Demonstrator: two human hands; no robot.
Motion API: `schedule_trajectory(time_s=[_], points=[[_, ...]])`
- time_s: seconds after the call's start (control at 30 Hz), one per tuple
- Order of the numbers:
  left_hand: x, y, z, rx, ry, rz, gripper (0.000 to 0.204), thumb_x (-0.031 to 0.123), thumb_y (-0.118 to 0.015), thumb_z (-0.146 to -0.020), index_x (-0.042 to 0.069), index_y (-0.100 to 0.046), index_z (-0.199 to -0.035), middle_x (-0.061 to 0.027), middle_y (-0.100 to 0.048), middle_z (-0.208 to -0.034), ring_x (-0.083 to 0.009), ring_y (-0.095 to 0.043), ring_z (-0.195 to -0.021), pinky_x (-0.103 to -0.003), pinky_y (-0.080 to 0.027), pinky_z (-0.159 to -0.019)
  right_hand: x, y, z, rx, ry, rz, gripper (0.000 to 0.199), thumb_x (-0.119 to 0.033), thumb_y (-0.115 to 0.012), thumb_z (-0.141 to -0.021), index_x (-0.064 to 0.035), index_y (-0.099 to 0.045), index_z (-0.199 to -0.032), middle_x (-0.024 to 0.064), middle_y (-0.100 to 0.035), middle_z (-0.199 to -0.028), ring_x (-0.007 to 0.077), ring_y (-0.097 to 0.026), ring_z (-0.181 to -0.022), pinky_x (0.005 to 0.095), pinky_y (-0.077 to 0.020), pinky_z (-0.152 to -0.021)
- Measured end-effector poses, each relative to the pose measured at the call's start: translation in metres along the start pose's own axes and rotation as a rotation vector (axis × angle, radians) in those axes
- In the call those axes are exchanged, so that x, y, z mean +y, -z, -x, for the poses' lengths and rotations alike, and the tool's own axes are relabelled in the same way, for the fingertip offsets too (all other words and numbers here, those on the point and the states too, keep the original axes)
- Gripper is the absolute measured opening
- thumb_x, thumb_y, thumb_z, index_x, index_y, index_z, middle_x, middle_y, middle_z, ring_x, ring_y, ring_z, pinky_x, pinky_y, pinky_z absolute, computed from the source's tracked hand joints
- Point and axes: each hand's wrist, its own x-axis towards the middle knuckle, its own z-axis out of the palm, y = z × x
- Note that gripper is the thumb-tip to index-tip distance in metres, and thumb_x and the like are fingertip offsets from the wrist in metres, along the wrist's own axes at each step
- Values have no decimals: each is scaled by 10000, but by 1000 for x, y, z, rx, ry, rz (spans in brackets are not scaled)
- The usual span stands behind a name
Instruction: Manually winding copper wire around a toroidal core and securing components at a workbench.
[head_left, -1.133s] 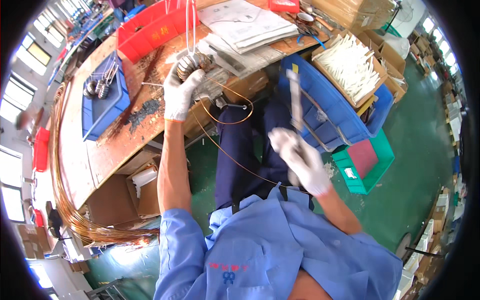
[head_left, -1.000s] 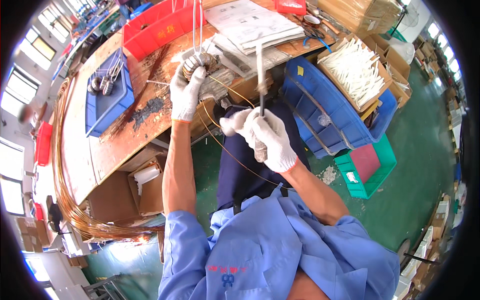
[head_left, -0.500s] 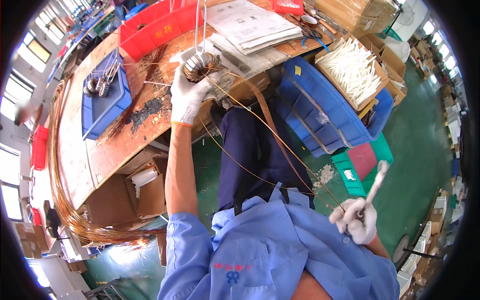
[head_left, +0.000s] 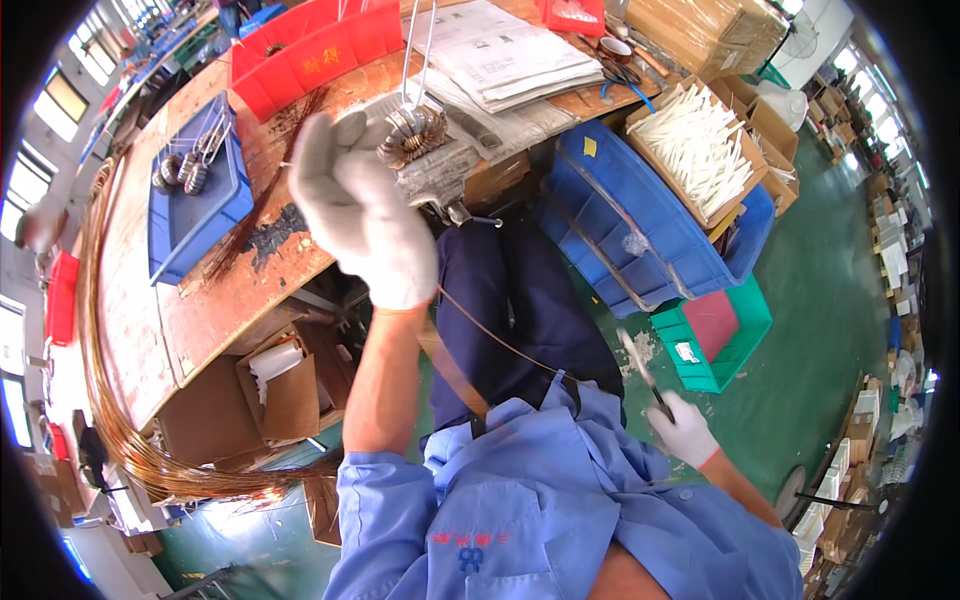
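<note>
A wire-wound ring coil (head_left: 412,138) sits at the bench's front edge, at the metal clamp (head_left: 440,182), below a tall bent wire loop. My left hand (head_left: 375,225), in a white glove, is raised just left of and nearer than the coil. Its fingers are stretched out, slightly blurred, and nothing shows in them. To the lower right, my gloved right hand (head_left: 685,432) is closed round a stick-like tool (head_left: 641,360) with a dark shaft and a pale, thick end. A thin copper wire (head_left: 510,345) curves across my lap.
On the bench, a blue tray (head_left: 200,215) holds several finished coils, beside a red bin (head_left: 320,58) and papers (head_left: 500,55). A long copper wire bundle (head_left: 110,400) hangs at the left edge. Right, a blue crate (head_left: 610,220) carries a box of white strips (head_left: 695,150); a green bin (head_left: 745,350) stands below.
My left hand has let go of the coil and come back toward me. My right hand has moved slightly up and left; the wire stretched from it to the coil is no longer taut there.
</note>
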Motion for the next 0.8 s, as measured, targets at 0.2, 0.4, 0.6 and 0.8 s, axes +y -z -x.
schedule_trajectory(time_s=[0.2, 0.4, 0.6, 0.8], points=[[-26, 6, -107, 24, 597, 393, 765, 661, -348, -1128, -40, -647, -1194, 50, -323, -649, -96, -281, -553, -273, -261, -494, -198, 4, -94, -140, 466, -463, 246, -129, -685, -1049, -18, -704, -1268, -1, -686, -910, 54, -617, -766, 247, -511, -713], [-122, -6, -151, 105, 782, 417, 829, 705, -271, -1115, -27, -656, -1056, 55, -264, -611, -104, -227, -484, -297, -183, -416, -295, -8, -154, -465, 237, -858, 214, -293, -574, -1133, -80, -595, -1133, -10, -547, -754, 50, -474, -502, 253, -396, -424], [-161, -31, -147, -38, 876, 454, 777, 684, -305, -1121, -10, -647, -1046, 52, -283, -610, -94, -241, -473, -286, -201, -404, -355, 39, -203, -384, 371, -554, 290, -307, -620, -1097, -33, -626, -1004, 34, -640, -775, 71, -518, -488, 280, -415, -393], [-140, 44, -198, -37, 830, 415, 727, 636, -268, -1132, -2, -615, -1163, 26, -239, -584, -145, -259, -504, -344, -243, -466, -263, 26, -140, -216, 566, -348, 220, -229, -673, -1050, -49, -565, -1114, 222, -675, -774, 478, -698, -784, 503, -526, -641]])
